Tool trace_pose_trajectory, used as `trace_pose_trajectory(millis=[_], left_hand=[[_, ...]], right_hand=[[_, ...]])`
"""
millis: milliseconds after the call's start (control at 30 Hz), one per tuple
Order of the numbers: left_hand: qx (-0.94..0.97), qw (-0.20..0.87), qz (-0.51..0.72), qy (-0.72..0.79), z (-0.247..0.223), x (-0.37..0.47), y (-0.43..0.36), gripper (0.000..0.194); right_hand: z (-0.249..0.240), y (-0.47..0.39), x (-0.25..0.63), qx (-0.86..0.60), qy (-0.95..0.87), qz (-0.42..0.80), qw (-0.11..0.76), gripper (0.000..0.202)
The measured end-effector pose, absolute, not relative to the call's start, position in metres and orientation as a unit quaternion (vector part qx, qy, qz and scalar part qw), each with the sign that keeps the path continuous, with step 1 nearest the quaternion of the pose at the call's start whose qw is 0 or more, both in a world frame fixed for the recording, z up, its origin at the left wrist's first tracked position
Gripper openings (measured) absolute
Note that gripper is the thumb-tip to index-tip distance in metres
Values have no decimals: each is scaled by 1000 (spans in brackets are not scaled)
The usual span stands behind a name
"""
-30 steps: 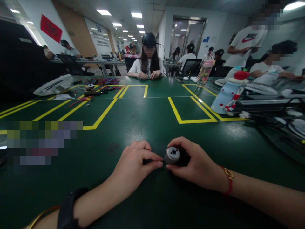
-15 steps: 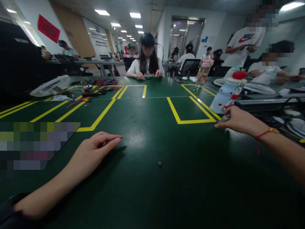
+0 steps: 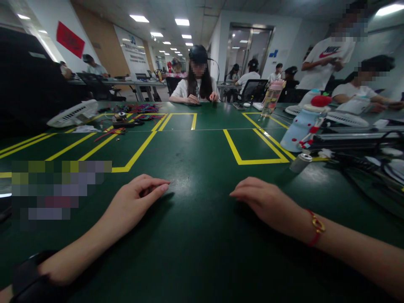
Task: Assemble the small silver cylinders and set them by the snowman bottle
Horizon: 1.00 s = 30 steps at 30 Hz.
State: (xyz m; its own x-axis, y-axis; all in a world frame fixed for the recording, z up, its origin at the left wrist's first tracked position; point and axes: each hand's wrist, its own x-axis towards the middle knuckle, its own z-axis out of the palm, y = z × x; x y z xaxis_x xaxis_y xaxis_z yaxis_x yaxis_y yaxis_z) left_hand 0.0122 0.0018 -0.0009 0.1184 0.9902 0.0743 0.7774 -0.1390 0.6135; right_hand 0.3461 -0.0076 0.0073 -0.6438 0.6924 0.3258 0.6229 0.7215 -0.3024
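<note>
My left hand (image 3: 137, 198) rests on the green table (image 3: 195, 261) at centre left, thumb and fingers drawn together. Anything between the fingertips is too small to make out. My right hand (image 3: 267, 204), a little blurred, is over the table at centre right. Its fingers are curled together and pointing left, and their inner side is hidden. Beyond it, to the right, a small silver metal cylinder (image 3: 301, 163) stands slightly tilted in view beside the light blue bottle (image 3: 293, 132). Neither hand touches the cylinder.
Yellow tape (image 3: 263, 161) marks areas on the table. Wires and small parts (image 3: 123, 122) lie at the back left near a white fan-like device (image 3: 74, 113). Metal rails (image 3: 353, 139) and cables lie at the right. A person (image 3: 197, 80) sits opposite.
My right hand has let go of the silver cylinder and moved left to the middle. The small metal ring-like part on the table is no longer visible. My left hand stays almost in place.
</note>
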Motion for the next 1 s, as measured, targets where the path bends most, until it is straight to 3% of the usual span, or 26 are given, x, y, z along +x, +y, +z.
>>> trace_pose_trajectory(millis=[167, 267, 567, 833, 1000], left_hand=[[718, 221, 249, 612, -1, 14, 3, 37], [717, 220, 248, 614, -1, 13, 3, 38], [716, 221, 242, 616, -4, 12, 4, 38], [718, 220, 246, 613, -3, 11, 4, 37], [717, 223, 243, 614, -3, 12, 3, 37]], right_hand=[[46, 33, 426, -572, -767, -136, 258, 20], [63, 45, 465, -673, -683, -164, 231, 24], [62, 63, 520, -777, -580, 65, 236, 37], [59, 67, 526, -761, -513, 181, 353, 43], [53, 68, 527, -741, -552, 209, 320, 45]])
